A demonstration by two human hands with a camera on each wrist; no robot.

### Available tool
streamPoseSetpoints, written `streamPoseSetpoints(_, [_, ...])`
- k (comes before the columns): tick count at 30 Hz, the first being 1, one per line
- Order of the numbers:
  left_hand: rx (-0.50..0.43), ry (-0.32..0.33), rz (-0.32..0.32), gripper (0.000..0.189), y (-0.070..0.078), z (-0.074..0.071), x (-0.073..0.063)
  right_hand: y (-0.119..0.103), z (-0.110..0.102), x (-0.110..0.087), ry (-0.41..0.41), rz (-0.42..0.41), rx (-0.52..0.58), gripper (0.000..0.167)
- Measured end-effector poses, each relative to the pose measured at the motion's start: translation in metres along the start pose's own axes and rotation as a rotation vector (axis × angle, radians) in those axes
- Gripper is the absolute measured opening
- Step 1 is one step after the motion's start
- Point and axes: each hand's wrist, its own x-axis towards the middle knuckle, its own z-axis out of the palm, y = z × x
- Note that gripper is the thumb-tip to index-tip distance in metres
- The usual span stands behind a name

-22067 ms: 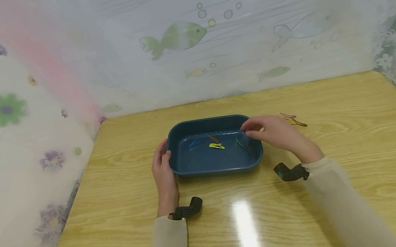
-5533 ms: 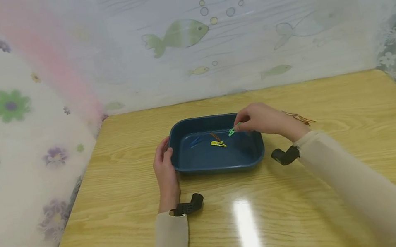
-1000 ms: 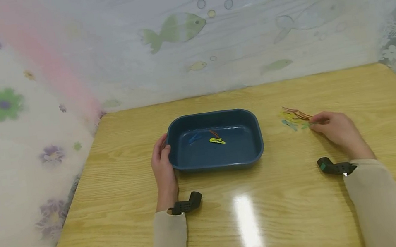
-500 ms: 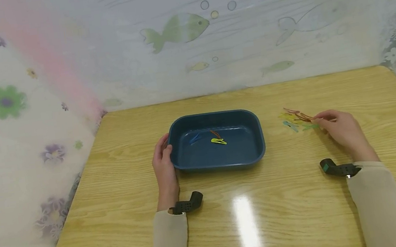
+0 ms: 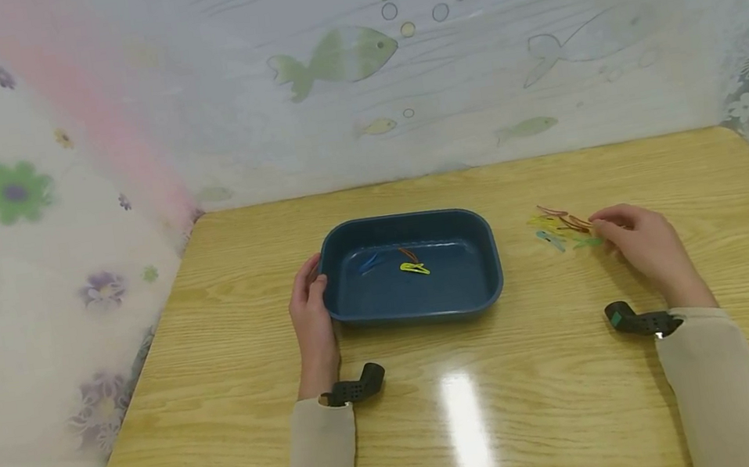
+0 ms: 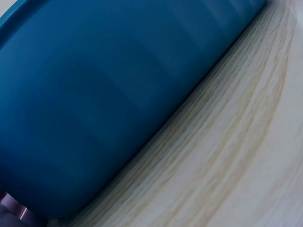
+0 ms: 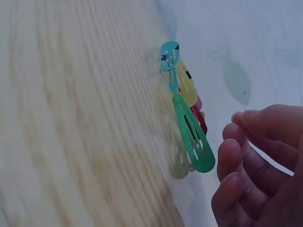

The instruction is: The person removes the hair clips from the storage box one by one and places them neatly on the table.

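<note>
A dark blue rectangular basin (image 5: 417,315) stands on the table in the head view, and my left hand (image 5: 310,317) holds its left side. Inside it lie a yellow hair clip (image 5: 415,268), an orange-brown clip (image 5: 409,255) and a blue clip (image 5: 369,262). My right hand (image 5: 648,249) is beside a loose pile of clips to the right. In the right wrist view its fingers are bent, with no clip visible between them. Closest to them lies a green hair clip (image 7: 195,137), then a light-blue clip (image 7: 171,61) and a yellow clip (image 7: 186,84). Red-brown clips (image 5: 568,223) are partly overlapped.
A wood-grain table (image 5: 546,400) carries everything. Behind it hangs a pale sheet with printed fish (image 5: 351,53), and a flowered sheet (image 5: 29,310) is at the left. Each wrist bears a black camera mount (image 5: 631,320).
Earlier, my right hand lifted the green clip out of the basin; a dark clip left it too. Over the last second the green clip was let go by the pile. The left hand stayed.
</note>
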Motion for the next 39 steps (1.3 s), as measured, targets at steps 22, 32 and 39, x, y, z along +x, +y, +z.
streamPoseSetpoints(22, [0.011,0.0,-0.01,0.032,0.001,0.0,-0.001,-0.024,0.007,-0.002,-0.046,-0.077,0.064,0.049])
streamPoseSetpoints(32, [0.03,-0.002,-0.008,0.033,0.0,-0.001,0.0,-0.037,0.013,-0.005,-0.092,-0.115,0.059,0.05])
streamPoseSetpoints(39, [0.02,-0.005,-0.007,0.032,0.0,0.0,0.0,-0.046,0.02,-0.005,-0.12,-0.127,0.079,0.046])
